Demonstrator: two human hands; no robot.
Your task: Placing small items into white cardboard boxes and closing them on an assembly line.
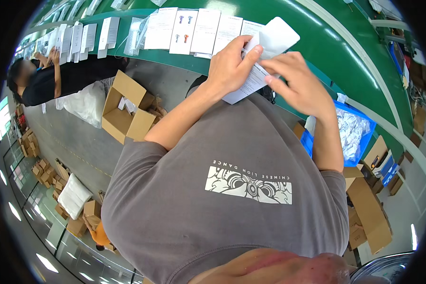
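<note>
A slim white box with fine print on its side is held in front of my chest, at the near edge of the green table. Its rounded white flap stands out from the far end. My left hand is closed round the box from the left, thumb lying over the far end near the flap. At the right side, my right hand has its fingers curled against the box's edge, the thumb pressed close to the printed face. What is inside the box is hidden.
Several white printed boxes lie in a row on the green table. A blue bin of clear-wrapped pieces stands right. An open carton sits on the floor at left. Another person works farther left along the table.
</note>
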